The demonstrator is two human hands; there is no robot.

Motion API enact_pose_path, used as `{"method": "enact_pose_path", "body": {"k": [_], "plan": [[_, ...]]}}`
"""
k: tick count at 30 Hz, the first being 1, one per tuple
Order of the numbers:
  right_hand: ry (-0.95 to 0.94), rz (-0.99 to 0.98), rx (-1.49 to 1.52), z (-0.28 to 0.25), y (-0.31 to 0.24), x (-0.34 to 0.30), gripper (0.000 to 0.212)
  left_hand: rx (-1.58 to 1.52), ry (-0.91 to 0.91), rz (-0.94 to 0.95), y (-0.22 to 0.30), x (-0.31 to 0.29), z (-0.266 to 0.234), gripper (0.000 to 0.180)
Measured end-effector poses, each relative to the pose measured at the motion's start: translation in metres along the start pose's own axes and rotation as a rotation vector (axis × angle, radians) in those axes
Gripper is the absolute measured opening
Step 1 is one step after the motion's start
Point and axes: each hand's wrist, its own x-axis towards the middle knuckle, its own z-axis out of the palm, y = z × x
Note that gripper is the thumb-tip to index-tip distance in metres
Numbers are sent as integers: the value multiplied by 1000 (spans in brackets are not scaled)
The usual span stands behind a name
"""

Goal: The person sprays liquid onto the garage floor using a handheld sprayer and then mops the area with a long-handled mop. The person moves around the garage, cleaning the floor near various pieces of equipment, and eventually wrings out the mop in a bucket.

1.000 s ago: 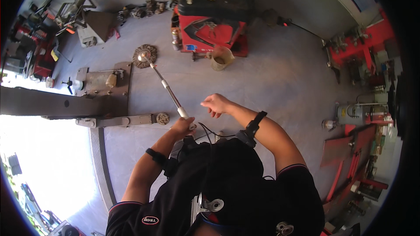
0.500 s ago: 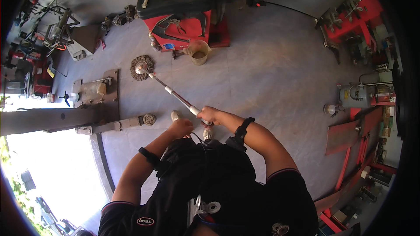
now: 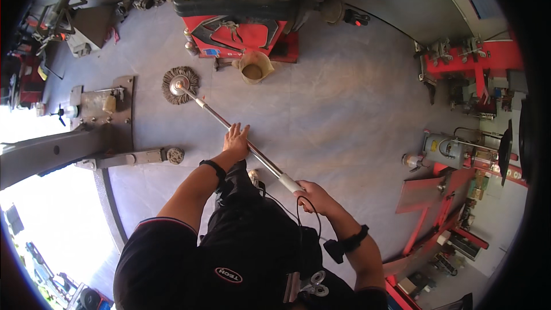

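Observation:
A spin mop [image 3: 213, 112] slants across the floor, its round head of grey strings lying flat at the far left. My right hand [image 3: 318, 197] is wrapped round the white grip at the near end of the metal pole. Farther up the pole, my left hand [image 3: 236, 140] lies against it with fingers stretched out and a little apart. Whether the left palm touches the pole is hidden. A dark cable loops beside my right hand.
A red cabinet with a black top [image 3: 235, 0] stands ahead, a beige bucket [image 3: 253, 69] at its foot. On the left, a steel lift arm [image 3: 132, 158] reaches low over the floor. Red machinery [image 3: 439, 189] and a grey motor [image 3: 445, 150] line the right side.
My left hand has reached forward to the pole from near my body. My right hand has moved back and right with the grip, while the mop head stays in nearly the same spot.

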Motion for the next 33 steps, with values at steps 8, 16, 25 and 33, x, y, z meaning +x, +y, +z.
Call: {"method": "enact_pose_path", "body": {"k": [8, 16, 25, 33], "plan": [[268, 256, 98, -34, -9, -89, 38, 5, -315, 289, 91, 20, 7, 60], [495, 398, 246, -43, -22, -191, 36, -127, -449, 626, 191, 3, 12, 56], [830, 356, -297, -32, 0, -242, 32, -247, -534, 850, 270, 6, 29, 57], [904, 344, -866, -63, -14, -213, 29, 37, -542, 957, 277, 46, 29, 19]]}}
